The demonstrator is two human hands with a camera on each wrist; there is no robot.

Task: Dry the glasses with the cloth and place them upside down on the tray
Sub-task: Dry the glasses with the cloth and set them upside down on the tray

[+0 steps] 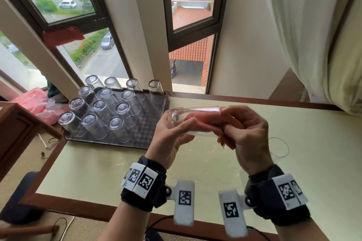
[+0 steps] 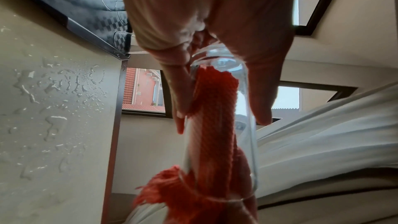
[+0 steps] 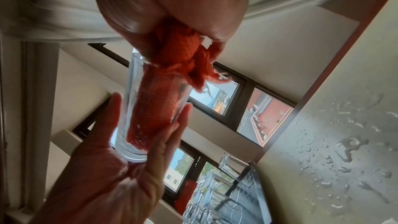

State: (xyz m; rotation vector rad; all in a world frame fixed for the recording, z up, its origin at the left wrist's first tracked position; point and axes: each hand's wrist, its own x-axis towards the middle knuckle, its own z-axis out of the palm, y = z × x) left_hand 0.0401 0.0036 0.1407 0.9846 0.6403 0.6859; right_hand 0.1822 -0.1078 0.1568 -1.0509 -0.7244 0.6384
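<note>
My left hand (image 1: 181, 126) holds a clear glass (image 1: 195, 112) on its side above the table, thumb and fingers round its base end. A red cloth (image 1: 203, 121) is stuffed into the glass through its mouth. My right hand (image 1: 244, 133) grips the bunched end of the cloth at the mouth. In the left wrist view the cloth (image 2: 213, 134) fills most of the glass (image 2: 246, 125). In the right wrist view my right hand (image 3: 172, 14) clutches the cloth (image 3: 155, 108) inside the glass (image 3: 127, 108). Several glasses (image 1: 98, 121) stand upside down on the dark tray (image 1: 150, 129).
The tray sits at the far left of the pale table (image 1: 293, 172), with bare room along its right side. Water drops (image 2: 53, 91) lie on the tabletop. A thin clear ring (image 1: 279, 146) lies at the right. A pink bag (image 1: 35, 101) is left of the tray, and a curtain (image 1: 313, 25) hangs at the right.
</note>
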